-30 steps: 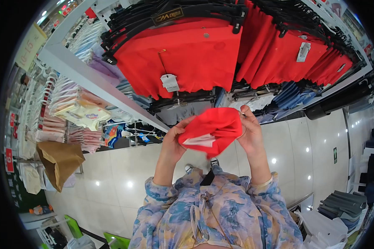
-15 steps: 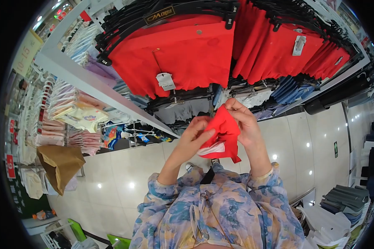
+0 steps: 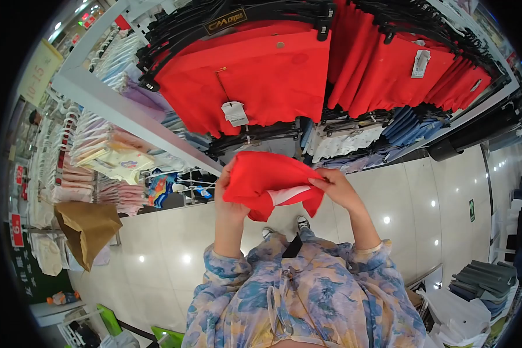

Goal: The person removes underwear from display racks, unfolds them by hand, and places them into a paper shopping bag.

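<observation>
A pair of red underpants (image 3: 267,177) with a white inner patch is stretched between my two hands, in front of my body. My left hand (image 3: 231,200) grips its left side, with the fingers mostly hidden behind the cloth. On the opposite edge, my right hand (image 3: 337,188) pinches the fabric between thumb and fingers. Just beyond the hands hang red garments (image 3: 255,81) on black hangers, one with a white tag (image 3: 235,113) on a pin.
A white rack frame (image 3: 127,116) slants along the left of the red garments. Pale children's clothes (image 3: 116,159) hang farther left, above a brown paper bag (image 3: 87,232). Folded dark clothes (image 3: 482,281) are stacked at lower right. Glossy tiles (image 3: 162,243) cover the floor.
The red underpants have gone from bunched up to spread wide. My left hand has moved left and my right hand slightly down, pulling the cloth apart.
</observation>
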Motion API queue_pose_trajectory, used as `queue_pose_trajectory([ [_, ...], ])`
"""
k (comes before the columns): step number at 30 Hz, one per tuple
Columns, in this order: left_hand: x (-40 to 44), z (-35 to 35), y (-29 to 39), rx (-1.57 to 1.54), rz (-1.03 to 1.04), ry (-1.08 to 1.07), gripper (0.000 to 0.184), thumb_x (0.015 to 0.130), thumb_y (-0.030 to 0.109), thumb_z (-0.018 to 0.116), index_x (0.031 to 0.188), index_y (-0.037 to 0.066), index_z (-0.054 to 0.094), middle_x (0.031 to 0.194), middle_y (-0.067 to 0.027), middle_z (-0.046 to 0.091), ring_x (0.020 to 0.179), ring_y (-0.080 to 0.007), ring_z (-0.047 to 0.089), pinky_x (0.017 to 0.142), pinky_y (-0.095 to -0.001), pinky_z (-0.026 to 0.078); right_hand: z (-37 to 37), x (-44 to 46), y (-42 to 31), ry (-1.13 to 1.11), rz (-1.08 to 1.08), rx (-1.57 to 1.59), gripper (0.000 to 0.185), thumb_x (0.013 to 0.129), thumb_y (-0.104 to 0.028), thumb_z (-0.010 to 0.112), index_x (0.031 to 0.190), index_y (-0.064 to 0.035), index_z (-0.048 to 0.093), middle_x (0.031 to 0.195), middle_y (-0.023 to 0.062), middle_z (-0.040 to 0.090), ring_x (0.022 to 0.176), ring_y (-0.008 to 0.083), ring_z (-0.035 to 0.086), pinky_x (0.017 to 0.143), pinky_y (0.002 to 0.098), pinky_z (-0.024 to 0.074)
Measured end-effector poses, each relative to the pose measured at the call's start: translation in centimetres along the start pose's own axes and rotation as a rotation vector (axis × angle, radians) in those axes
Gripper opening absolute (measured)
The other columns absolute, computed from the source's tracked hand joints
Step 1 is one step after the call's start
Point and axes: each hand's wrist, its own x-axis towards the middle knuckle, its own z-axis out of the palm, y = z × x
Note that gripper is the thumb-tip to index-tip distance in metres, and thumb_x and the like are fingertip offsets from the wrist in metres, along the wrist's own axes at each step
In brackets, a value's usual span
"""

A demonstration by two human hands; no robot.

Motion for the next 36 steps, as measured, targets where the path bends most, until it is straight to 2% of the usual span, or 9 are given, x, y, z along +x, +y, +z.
queue_pose_trajectory([
  [2, 0.0, -1.0, 1.0, -0.011, 0.073, -0.068, 0.025, 0.095, 0.016, 0.04, 0.113, 0.002, 0.05, 0.113, -0.0155, 0.058, 0.103, -0.0284, 0.058, 0.089, -0.0428, 0.05, -0.1, -0.6, 0.1, -0.104, 0.016, 0.759, 0.024, 0.086, -0.015, 0.058, 0.102, 0.0023, 0.061, 0.093, 0.0112, 0.066, 0.085, 0.0181, 0.063, 0.075, 0.0298, 0.0488],
  [3, -0.1, -1.4, 1.1, -0.01, 0.072, -0.068, 0.025, 0.095, 0.016, 0.04, 0.113, 0.002, 0.05, 0.113, -0.0155, 0.058, 0.103, -0.0284, 0.058, 0.089, -0.0428, 0.05, -0.1, -0.8, 0.1, -0.104, 0.017, 0.76, 0.024, 0.086, -0.015, 0.058, 0.102, 0.0023, 0.061, 0.093, 0.0112, 0.066, 0.085, 0.0181, 0.063, 0.075, 0.0298, 0.0488],
  [6, -0.3, -2.1, 0.8, 0.018, 0.142, 0.018, 0.024, 0.095, 0.016, 0.039, 0.109, 0.001, 0.051, 0.113, -0.016, 0.057, 0.103, -0.0285, 0.058, 0.089, -0.0442, 0.05, -1.1, -1.8, -1.4, -0.228, 0.071, 1.438, 0.031, 0.089, -0.02, 0.055, 0.11, 0.0029, 0.056, 0.103, 0.011, 0.063, 0.091, 0.0157, 0.062, 0.082, 0.0289, 0.0496],
  [18, -0.8, -3.7, 0.9, 0.058, 0.184, -0.045, 0.02, 0.094, 0.015, 0.039, 0.103, 0.004, 0.053, 0.113, -0.0154, 0.058, 0.103, -0.0278, 0.057, 0.089, -0.0443, 0.05, -1.5, -2.1, -3.3, -0.19, -0.09, 1.321, 0.027, 0.092, -0.016, 0.051, 0.112, 0.0006, 0.055, 0.108, 0.0076, 0.061, 0.098, 0.0125, 0.058, 0.086, 0.0262, 0.0458],
  [24, -1.1, -1.8, 0.3, 0.047, 0.04, -0.026, 0.03, 0.091, 0.023, 0.049, 0.117, 0.007, 0.052, 0.118, -0.0127, 0.056, 0.111, -0.0245, 0.053, 0.097, -0.0386, 0.041, -0.9, -1.8, -3.5, -0.135, -0.038, 1.253, 0.024, 0.091, -0.012, 0.052, 0.113, -0.002, 0.054, 0.105, 0.0045, 0.061, 0.095, 0.0089, 0.057, 0.082, 0.0234, 0.0455],
  [27, -1.3, -2.2, -2.1, 0.525, 0.138, 0.077, 0.044, 0.086, 0.027, 0.058, 0.123, 0.006, 0.049, 0.117, -0.0114, 0.057, 0.113, -0.0225, 0.051, 0.101, -0.0353, 0.036, 0.8, -1.4, -4.0, -0.209, 0.024, 0.981, 0.025, 0.091, -0.01, 0.052, 0.116, -0.0041, 0.053, 0.102, 0.0023, 0.06, 0.092, 0.0059, 0.055, 0.079, 0.0219, 0.0446],
  [30, -2.1, -3.5, -4.3, 0.928, 0.039, -0.087, 0.051, 0.083, 0.031, 0.063, 0.124, 0.004, 0.048, 0.118, -0.0116, 0.055, 0.107, -0.0207, 0.054, 0.096, -0.0344, 0.039, 4.4, -0.6, -2.7, -0.28, -0.009, 0.785, 0.019, 0.091, -0.008, 0.051, 0.109, -0.0022, 0.051, 0.097, 0.0014, 0.058, 0.088, 0.0068, 0.053, 0.077, 0.0221, 0.0426],
  [32, -1.6, -5.4, -4.9, 1.486, -0.254, -0.147, 0.043, 0.086, 0.027, 0.062, 0.12, 0.003, 0.051, 0.121, -0.0072, 0.051, 0.099, -0.0111, 0.052, 0.082, -0.0274, 0.045, 6.4, 0.2, -0.9, -0.271, -0.152, 0.522, 0.015, 0.09, -0.008, 0.05, 0.102, 0.0005, 0.048, 0.095, 0.0066, 0.058, 0.087, 0.0143, 0.054, 0.078, 0.0255, 0.0421],
  [36, -0.9, -9.9, -5.1, 1.555, -0.203, -0.037, 0.048, 0.082, 0.034, 0.065, 0.116, 0.002, 0.052, 0.116, -0.0111, 0.054, 0.086, -0.0184, 0.06, 0.072, -0.0324, 0.05, 6.1, 0.5, 0.9, -0.307, -0.119, 0.259, 0.022, 0.088, -0.006, 0.049, 0.109, -0.0014, 0.05, 0.094, 0.0085, 0.06, 0.087, 0.0167, 0.057, 0.079, 0.027, 0.0437],
])
